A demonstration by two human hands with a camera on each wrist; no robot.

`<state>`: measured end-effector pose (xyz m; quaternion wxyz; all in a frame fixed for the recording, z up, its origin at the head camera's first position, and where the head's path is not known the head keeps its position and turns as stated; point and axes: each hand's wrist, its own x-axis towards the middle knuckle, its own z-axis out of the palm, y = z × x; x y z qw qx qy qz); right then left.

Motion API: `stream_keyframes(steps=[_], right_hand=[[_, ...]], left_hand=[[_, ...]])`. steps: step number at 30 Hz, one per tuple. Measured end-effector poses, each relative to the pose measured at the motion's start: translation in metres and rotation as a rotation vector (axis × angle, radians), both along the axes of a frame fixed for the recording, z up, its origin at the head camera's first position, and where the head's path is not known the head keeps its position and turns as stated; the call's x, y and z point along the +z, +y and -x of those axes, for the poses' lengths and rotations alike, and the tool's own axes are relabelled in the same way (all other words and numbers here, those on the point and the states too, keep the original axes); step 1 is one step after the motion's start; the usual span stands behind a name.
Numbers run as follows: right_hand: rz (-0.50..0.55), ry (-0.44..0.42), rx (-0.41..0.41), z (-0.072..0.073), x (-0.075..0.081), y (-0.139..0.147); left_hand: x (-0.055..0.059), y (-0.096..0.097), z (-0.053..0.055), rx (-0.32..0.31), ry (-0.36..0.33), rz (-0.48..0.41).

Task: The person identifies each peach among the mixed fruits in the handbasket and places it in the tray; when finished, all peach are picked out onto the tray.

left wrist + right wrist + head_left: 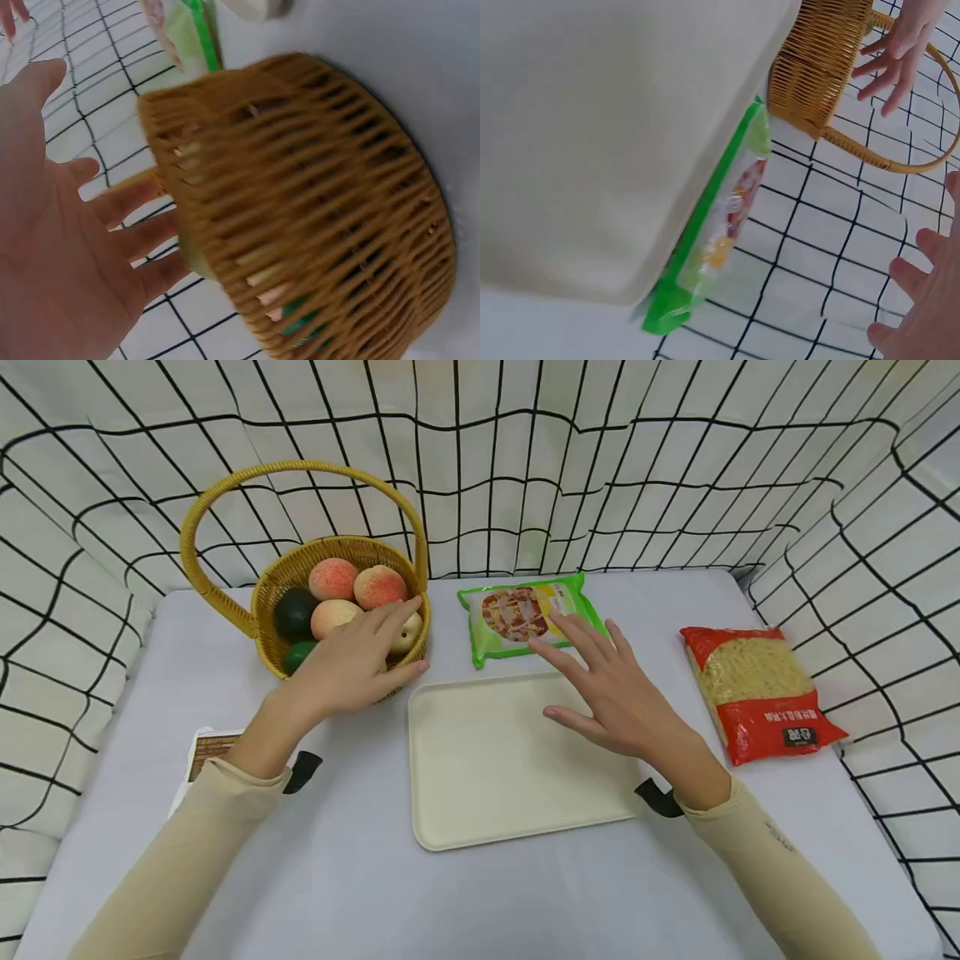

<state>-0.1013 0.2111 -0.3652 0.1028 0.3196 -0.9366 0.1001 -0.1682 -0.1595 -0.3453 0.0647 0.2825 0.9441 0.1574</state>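
My left hand (352, 660) hovers at the front right of a yellow wicker basket (288, 570), fingers spread and reaching over its rim. Peaches (333, 579), a dark green avocado-like fruit (296, 614), a brighter green item (298, 654) and a pale yellow fruit (407, 633) lie inside, partly covered by that hand. In the left wrist view the fingertips pass behind the basket wall (315, 187); whether they touch a fruit is hidden. Over the right part of a cream tray (517, 777), my right hand (611, 693) is held with fingers spread, gripping nothing.
Behind the tray lies a green-edged food packet (525, 614). A red bag of pasta (765, 693) rests on the right. Under my left forearm a flat brown-and-white item (210, 747) is partly hidden. Black-gridded white cloth walls (480, 468) border the table.
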Motion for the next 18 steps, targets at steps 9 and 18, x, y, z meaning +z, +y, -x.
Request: stream_keyframes(steps=[9,18], right_hand=[[-0.048,-0.121,-0.128,-0.035,-0.017,0.047],[-0.073,-0.222,-0.224,-0.073,-0.038,0.078]], left_hand=[[0.001,-0.001,0.019,-0.001,-0.051,0.039],[-0.011,0.010,0.027,-0.009,-0.064,0.029]])
